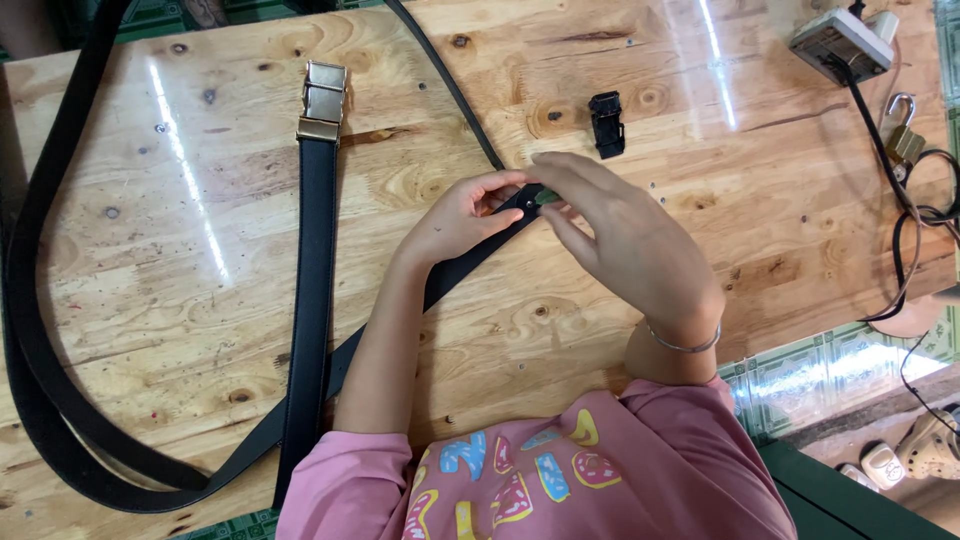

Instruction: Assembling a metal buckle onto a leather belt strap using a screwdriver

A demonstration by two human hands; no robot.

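1. Hands meet at the table's middle. The left hand pins the end of a black belt strap flat on the wooden tabletop, fingers curled over it and thumb alongside, seemingly to keep the end from sliding.

2. The right hand comes in from the right with fingers bent down over the same strap end. Thumb and forefinger pinch a small green object; what it is cannot be told, being mostly covered. A thin silver bangle sits on that wrist.

3. The strap runs from the hands toward the near left, loops wide along the table's left edge and returns along the far side. Its length lies slack, so only the worked end needs holding.

4. A second belt lies straight, left of the hands, with a gold-coloured metal buckle at its far end. It is apart from both hands.

5. A small black clip rests just beyond the hands, loose on the wood, within easy reach.

6. At the far right sit a grey power strip with a black cable trailing nearer, and a brass padlock beside it, well away from the work.

7. Pink printed shirt fills the near edge.
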